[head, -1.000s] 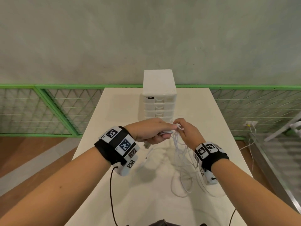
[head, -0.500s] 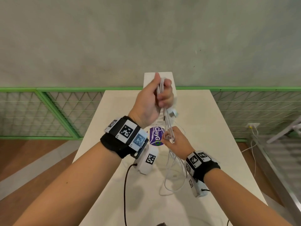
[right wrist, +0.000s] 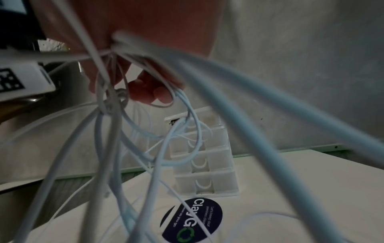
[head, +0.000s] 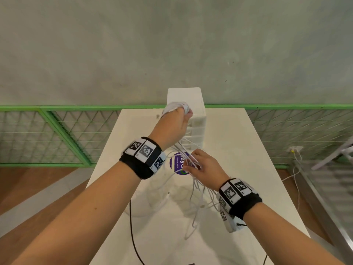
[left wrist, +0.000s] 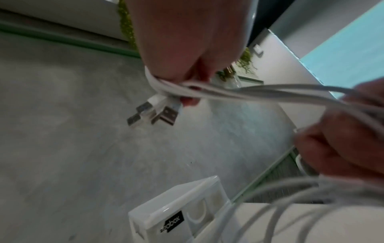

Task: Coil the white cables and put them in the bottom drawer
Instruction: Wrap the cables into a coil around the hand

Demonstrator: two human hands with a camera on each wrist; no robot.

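My left hand [head: 174, 124] is up high, gripping the white cables [head: 193, 188] tight, plugs [left wrist: 154, 111] sticking out. The cables run down to my right hand [head: 204, 169], which pinches them lower, over the round sticker [head: 176, 163]. Loose loops lie on the table [head: 248, 169]. The drawer box [head: 197, 127] stands behind, all drawers closed.

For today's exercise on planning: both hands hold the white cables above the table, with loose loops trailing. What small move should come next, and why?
Probably the right hand should carry another loop up to the left hand. The left hand grips the plug ends, while most of the cables hang loose onto the table, uncoiled; the drawers look shut.
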